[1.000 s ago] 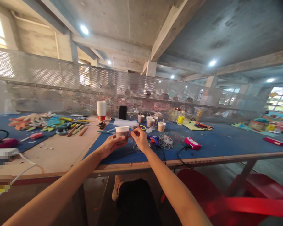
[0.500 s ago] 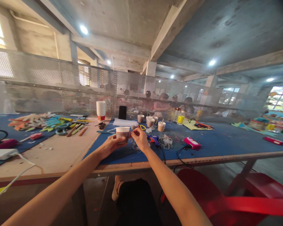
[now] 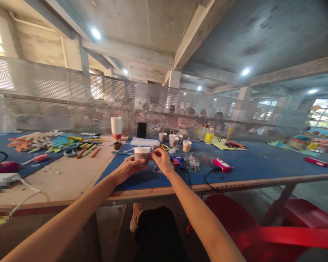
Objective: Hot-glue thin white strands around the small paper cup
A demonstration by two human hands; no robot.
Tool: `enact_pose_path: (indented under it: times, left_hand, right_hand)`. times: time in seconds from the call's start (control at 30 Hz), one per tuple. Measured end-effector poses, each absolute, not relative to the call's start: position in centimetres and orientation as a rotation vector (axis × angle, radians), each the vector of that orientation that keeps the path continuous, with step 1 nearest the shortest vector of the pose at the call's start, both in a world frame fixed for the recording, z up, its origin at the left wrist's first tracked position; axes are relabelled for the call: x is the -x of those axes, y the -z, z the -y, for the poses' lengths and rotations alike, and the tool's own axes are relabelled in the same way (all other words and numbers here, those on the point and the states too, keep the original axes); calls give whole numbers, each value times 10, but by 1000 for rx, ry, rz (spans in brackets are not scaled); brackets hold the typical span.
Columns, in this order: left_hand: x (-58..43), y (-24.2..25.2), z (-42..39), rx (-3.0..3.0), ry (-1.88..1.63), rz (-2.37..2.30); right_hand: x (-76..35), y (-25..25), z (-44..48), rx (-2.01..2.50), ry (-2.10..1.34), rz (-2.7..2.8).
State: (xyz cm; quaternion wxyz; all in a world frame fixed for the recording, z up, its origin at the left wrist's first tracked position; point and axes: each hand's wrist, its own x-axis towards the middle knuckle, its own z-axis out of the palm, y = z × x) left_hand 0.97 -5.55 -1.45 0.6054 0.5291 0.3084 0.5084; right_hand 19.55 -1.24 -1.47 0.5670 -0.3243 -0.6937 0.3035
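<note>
A long, blue-topped counter (image 3: 262, 163) is set across the room. Along the counter's far edge a perforated metal screen (image 3: 57, 94) is raised. Above the counter a bare concrete ceiling (image 3: 153, 22) with heavy beams is lit by round lamps (image 3: 95, 33). Bright windows (image 3: 324, 109) are seen beyond the counter's right end. Red chairs (image 3: 289, 236) are placed below its near edge, on a grey floor (image 3: 317, 193).

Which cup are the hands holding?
The brown cup with the white rim, at the front: left hand grips it, right hand touches its side. The other cups stand behind, untouched.
</note>
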Motion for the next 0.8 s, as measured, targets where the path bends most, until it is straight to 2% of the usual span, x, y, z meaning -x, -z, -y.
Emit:
enact_pose_path:
  times: [0.8]
  left_hand:
    - [-12, 14, 54, -1294, -1252, -821]
  right_hand:
    - [-194, 16, 12, 678, -896, 1535]
